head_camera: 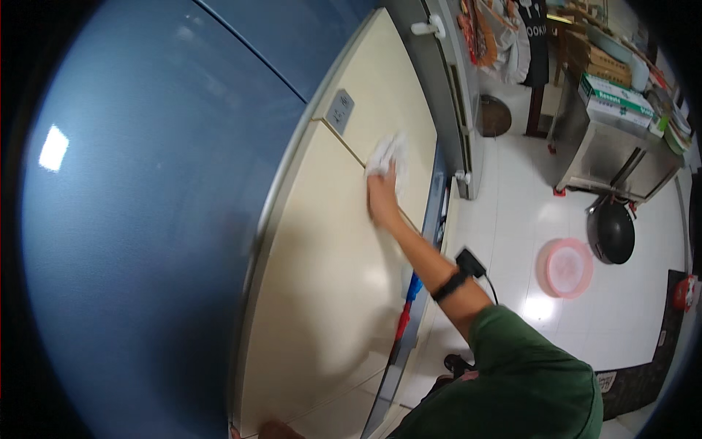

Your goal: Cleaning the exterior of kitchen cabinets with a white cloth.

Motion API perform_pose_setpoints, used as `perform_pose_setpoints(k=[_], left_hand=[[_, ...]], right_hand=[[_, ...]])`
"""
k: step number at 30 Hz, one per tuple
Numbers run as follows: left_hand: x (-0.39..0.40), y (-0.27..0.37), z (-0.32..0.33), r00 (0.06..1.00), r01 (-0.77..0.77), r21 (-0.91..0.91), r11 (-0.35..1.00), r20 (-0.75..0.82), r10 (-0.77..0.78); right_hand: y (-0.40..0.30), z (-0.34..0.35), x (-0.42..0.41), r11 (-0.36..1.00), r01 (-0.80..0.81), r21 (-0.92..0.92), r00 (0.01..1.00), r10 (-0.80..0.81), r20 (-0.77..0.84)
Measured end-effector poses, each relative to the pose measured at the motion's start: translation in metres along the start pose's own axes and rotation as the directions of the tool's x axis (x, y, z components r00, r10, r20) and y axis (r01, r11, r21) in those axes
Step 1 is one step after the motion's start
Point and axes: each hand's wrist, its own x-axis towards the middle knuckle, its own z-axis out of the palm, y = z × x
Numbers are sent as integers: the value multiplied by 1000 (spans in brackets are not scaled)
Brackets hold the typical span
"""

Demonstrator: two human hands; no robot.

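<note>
My right hand (382, 195) is pressed on a crumpled white cloth (388, 156), which lies against the cream panels (329, 247) near the seam between them. The arm is stretched out, with a black strap and a small black device on the forearm. At the bottom edge of the view, part of my left hand (278, 430) shows at the lower end of the nearer cream panel; most of it is cut off, so its grip is unclear. A small grey plate (340, 111) with writing sits beside the seam. Glossy blue panels (164, 164) fill the left side.
A pink basin (569, 269) and a black wok (611, 230) are on the white tiled floor at the right. Behind them stands a steel cabinet (614, 156) loaded with boxes and dishes. Aprons (535, 44) hang at the top. A grey door frame (439, 82) adjoins the panels.
</note>
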Motion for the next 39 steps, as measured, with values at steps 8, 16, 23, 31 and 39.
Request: perform_pose_setpoints(k=[8,16,23,31,39], left_hand=[[2,8,3,756,411,-828,383,75,-650],[34,-80,7,181,218,-741,-635,670,-720],[37,-87,-2,100,81,-651,-755,759,-644],[175,-234,-46,121,-236,-600,-764,762,-636],[244,-256,-60,219,302,-734,-609,675,-705]], right_hand=[[-128,-19,-47,803,586,106,798,-550,-245],[-19,-6,22,603,-56,796,993,116,-18],[-114,-66,33,834,500,232,865,-467,-185],[-9,-77,229,856,465,-225,824,-511,-242],[-53,-105,168,793,524,310,814,-574,94]])
